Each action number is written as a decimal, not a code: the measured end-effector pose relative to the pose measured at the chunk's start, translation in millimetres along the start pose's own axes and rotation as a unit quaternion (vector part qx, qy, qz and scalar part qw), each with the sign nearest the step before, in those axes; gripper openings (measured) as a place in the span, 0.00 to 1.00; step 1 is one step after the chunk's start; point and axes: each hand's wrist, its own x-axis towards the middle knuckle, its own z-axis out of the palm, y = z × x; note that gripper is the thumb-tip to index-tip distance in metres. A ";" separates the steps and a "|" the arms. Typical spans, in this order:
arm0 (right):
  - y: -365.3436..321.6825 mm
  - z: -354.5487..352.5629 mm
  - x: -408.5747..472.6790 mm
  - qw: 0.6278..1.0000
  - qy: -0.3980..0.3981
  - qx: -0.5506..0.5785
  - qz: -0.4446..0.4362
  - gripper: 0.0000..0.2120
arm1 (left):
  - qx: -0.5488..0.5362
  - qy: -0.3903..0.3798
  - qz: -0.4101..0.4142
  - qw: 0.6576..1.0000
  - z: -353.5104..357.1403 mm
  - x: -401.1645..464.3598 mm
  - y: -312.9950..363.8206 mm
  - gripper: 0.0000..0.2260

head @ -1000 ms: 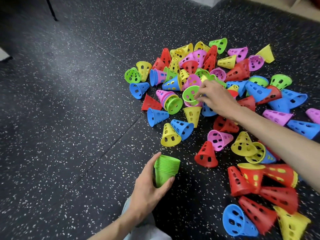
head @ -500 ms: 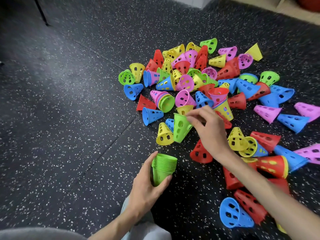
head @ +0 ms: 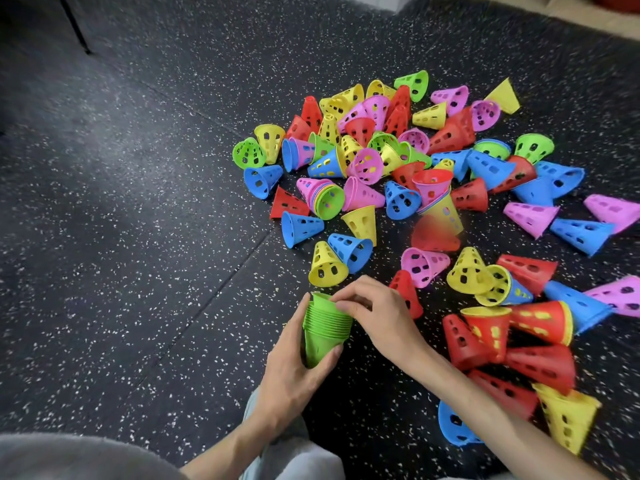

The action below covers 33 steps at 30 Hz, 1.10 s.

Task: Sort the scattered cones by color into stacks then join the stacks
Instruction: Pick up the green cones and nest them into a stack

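On the speckled black rubber floor [head: 138, 237], the left hand [head: 294, 372] wraps its fingers and thumb around a stack of green cones [head: 323, 332], wide end up. The right hand [head: 377, 313] curls its fingertips onto the stack's top rim, pinching the uppermost green cone. Beyond and to the right sprawls the pile of scattered cones [head: 415, 174] in red, yellow, blue, pink and green.
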 end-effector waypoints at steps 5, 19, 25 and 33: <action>3.7 3.6 -7.0 0.999 -0.035 0.002 0.033 0.05 | 0.005 -0.006 -0.003 1.000 -0.5 -0.6 -0.2 0.40; 12.8 12.2 -25.7 0.985 -0.102 -0.113 0.082 0.25 | 0.000 -0.007 0.001 1.000 0.7 0.1 -7.5 0.39; 27.1 4.7 -45.7 0.992 0.042 0.031 0.113 0.19 | -0.007 -0.011 0.035 0.999 -10.5 13.0 6.9 0.30; 30.5 -7.5 -55.9 0.969 0.161 0.131 0.135 0.17 | 0.106 0.034 0.117 0.987 -39.2 133.2 52.0 0.11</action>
